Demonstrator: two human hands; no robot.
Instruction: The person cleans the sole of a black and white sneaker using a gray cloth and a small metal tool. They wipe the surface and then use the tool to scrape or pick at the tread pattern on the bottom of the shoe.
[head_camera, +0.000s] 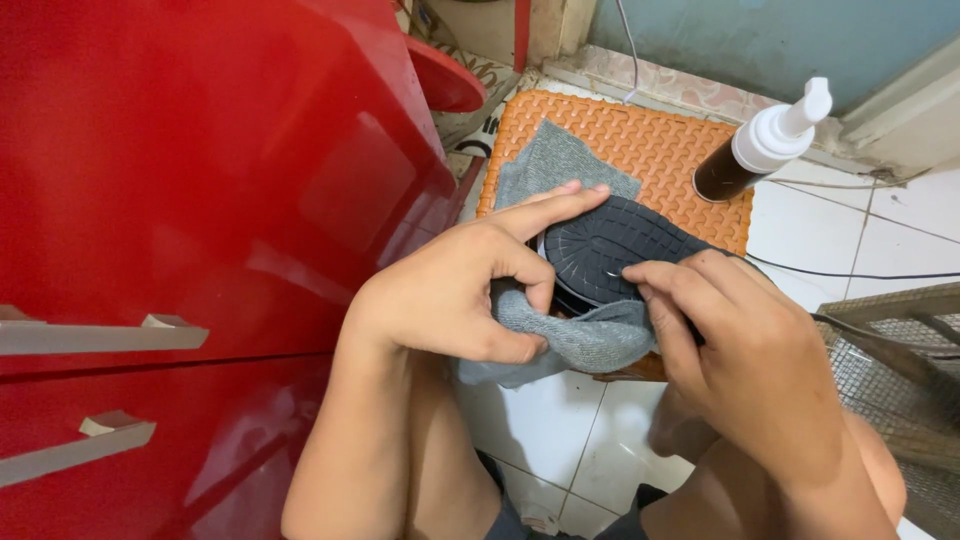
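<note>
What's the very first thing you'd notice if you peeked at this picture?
The big shiny red cabinet fills the whole left side. In the middle, the left hand and right hand hold a dark shoe sole wrapped in a grey cloth, over an orange woven stool bearing a white-topped pump bottle.

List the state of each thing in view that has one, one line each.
Shoe: upside down, dark sole facing up, held on the stool.
Grey cloth: bunched under the shoe, one end spread flat on the stool.
Left hand: gripping cloth and shoe.
Right hand: fingertips pressed on the sole.
Spray bottle: upright, nozzle on.
Orange stool: upright.
Red cabinet: drawers shut.
</note>
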